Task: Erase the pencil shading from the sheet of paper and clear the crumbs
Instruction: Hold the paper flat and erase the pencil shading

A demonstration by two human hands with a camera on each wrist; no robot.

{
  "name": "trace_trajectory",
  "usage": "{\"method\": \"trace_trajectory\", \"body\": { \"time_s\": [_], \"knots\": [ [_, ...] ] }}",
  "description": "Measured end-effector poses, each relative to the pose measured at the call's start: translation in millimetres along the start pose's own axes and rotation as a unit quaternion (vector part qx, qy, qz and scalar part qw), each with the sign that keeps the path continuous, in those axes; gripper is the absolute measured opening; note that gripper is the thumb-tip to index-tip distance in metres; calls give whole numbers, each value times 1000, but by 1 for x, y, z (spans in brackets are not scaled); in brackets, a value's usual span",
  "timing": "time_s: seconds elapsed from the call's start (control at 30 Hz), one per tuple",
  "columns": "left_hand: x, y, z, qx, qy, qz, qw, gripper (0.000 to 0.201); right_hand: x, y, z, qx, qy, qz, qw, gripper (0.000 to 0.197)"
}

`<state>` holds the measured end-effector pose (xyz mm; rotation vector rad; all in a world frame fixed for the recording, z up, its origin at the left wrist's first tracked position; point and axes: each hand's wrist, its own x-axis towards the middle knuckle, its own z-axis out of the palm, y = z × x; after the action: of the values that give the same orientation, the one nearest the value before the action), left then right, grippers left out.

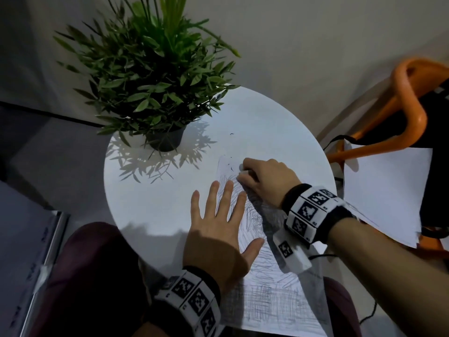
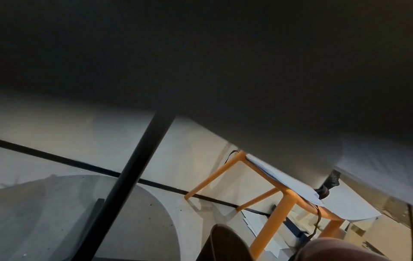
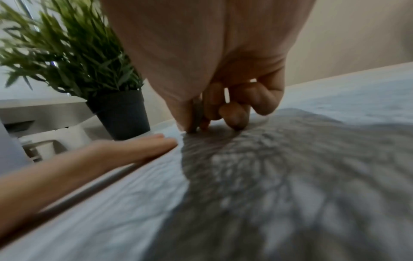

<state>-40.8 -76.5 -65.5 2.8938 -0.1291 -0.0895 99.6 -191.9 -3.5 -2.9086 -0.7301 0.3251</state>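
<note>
Head view: the white pencil-shaded sheet of paper (image 1: 267, 283) lies on the round white table (image 1: 150, 205) w/ its near end overhanging, so hard rubbing could crease or slide it; left hand (image 1: 218, 229) lies flat, fingers spread, pinning it. Left wrist view: only the table underside and floor, no fingers. Right wrist view: right hand (image 3: 214, 98), fingertips bunched & pinching a small grey eraser (image 3: 197, 113) onto the shading, blurred.

Sheet of paper (image 1: 274, 297) lay on the bench (image 1: 150, 203), right of centre, its near end hanging over the bench edge toward the person. Potted plant (image 1: 165, 139) stood at the far left of the bench, well apart from the sheet. Left hand (image 1: 218, 229) lay flat on the sheet's left edge; right hand (image 1: 264, 181) sat just beyond it, fingertips down on the sheet. Crumbs (image 1: 229, 164) lay just left of the right hand. Chair (image 1: 410, 113) stood right of the bench, with loose sheets (image 1: 384, 190) on its seat.
</note>
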Motion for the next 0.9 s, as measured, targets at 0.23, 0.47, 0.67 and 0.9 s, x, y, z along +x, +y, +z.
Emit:
{"method": "trace_trajectory", "body": {
  "time_s": [0.23,0.47,0.67,0.9],
  "knots": [
    [-1,0,0,-2,-15,-3,1000,87,10,4,-13,-69,-7,54,996,20],
    [0,2,-6,14,-30,-12,999,87,-17,16,-4,152,41,79,984,17],
    [0,2,-7,14,-33,-8,999,88,-19,29,0,204,62,84,973,11],
    [0,6,-13,36,-37,-11,999,88,2,22,10,123,60,2,991,10]
  ]
}}
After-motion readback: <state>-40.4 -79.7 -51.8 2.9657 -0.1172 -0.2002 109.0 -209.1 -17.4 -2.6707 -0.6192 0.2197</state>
